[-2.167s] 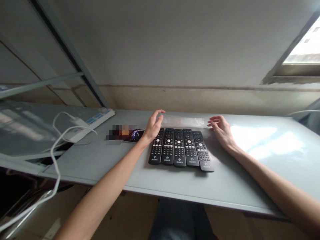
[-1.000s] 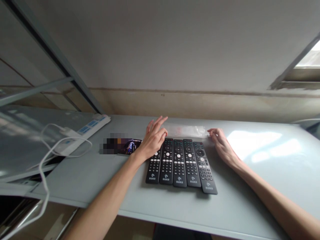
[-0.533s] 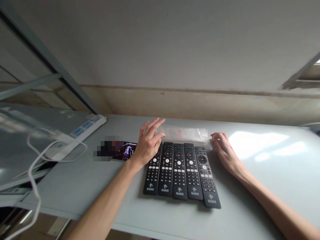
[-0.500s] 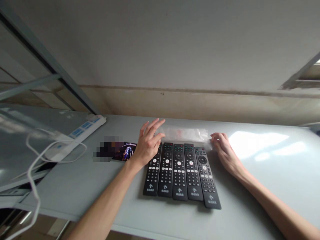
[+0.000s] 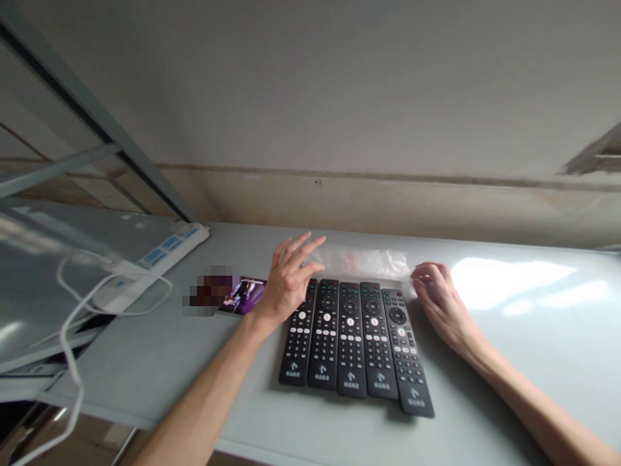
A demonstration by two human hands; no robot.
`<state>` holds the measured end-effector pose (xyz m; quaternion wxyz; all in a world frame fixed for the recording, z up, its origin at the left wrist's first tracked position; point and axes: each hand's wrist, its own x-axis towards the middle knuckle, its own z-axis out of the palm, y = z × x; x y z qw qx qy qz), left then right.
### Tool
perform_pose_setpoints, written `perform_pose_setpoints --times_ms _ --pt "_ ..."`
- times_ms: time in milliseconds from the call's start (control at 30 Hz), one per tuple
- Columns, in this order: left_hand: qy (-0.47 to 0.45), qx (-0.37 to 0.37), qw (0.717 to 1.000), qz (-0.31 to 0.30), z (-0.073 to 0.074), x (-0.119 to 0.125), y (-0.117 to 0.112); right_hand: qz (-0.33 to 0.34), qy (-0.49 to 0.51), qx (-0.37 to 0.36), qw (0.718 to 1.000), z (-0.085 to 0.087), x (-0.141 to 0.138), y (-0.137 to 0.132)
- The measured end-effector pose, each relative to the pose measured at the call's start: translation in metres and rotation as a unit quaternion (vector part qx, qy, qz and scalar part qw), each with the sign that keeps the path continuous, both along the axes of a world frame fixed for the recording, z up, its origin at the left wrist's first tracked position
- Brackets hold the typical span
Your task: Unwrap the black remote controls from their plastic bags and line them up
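Several black remote controls lie side by side on the grey table, the rightmost remote slanted and slightly nearer me. Behind their upper ends a clear plastic bag is stretched out flat. My left hand hovers over the top of the leftmost remote, fingers spread, thumb beside the bag's left end. At the bag's right end, my right hand has its fingers curled, with thin clear plastic at the fingertips. That hand's grip is partly hidden by its own fingers.
Left of the remotes lies a phone with a lit screen, partly blurred out. A white power strip with a white cable sits further left, by a metal frame. A wall rises behind the table.
The view has shifted slightly, and the picture on the phone screen has changed. My right hand's fingers have turned a little; the left hand and the remotes keep nearly the same arrangement.
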<state>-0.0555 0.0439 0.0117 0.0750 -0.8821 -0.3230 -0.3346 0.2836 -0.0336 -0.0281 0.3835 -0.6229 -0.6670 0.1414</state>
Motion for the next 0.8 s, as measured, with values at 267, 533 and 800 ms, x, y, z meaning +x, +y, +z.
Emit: perform_pose_setpoints --times_ms 267,533,800 --pt "-0.006 0.014 1.000 0.018 -0.0004 0.0007 0.0008 -0.004 -0.007 -0.004 1.000 -0.0003 -0.0001 -0.0007" --pt "0.005 -0.017 1.000 0.018 -0.0006 0.0036 -0.0016 -0.007 -0.009 -0.001 1.000 -0.0003 0.0004 -0.0027" --pt "0.011 -0.059 0.998 0.021 -0.0007 0.0034 -0.0017 -0.004 -0.012 0.003 1.000 0.0005 0.0001 -0.0030"
